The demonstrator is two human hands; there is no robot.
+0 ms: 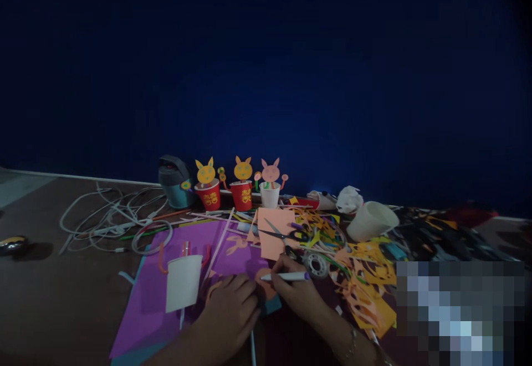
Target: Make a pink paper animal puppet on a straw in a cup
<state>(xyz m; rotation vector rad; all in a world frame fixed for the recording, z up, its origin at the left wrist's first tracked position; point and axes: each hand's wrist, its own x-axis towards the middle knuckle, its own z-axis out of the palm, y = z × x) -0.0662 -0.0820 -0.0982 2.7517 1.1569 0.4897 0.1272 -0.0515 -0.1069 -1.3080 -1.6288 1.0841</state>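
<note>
My right hand point(293, 288) is closed around a white marker point(286, 276) with a purple end, its tip over a small orange paper piece point(265, 283). Just left of it, my left hand point(235, 305) rests over the work surface with its fingers bent close together; what lies under them is mostly hidden. A white paper cup point(182, 283) with orange and red pipe-cleaner arms stands tilted on the purple sheet point(145, 299). Scissors point(282, 235) lie on orange paper point(276, 219), beside a tape roll point(316, 264).
Two red cups point(208, 196) and a white cup point(270, 195) with paper animal heads stand at the back. White cables point(100, 222) lie left. Colourful scraps point(366, 266) and a large pale cup point(372, 221) are right. A pixelated patch hides the lower right.
</note>
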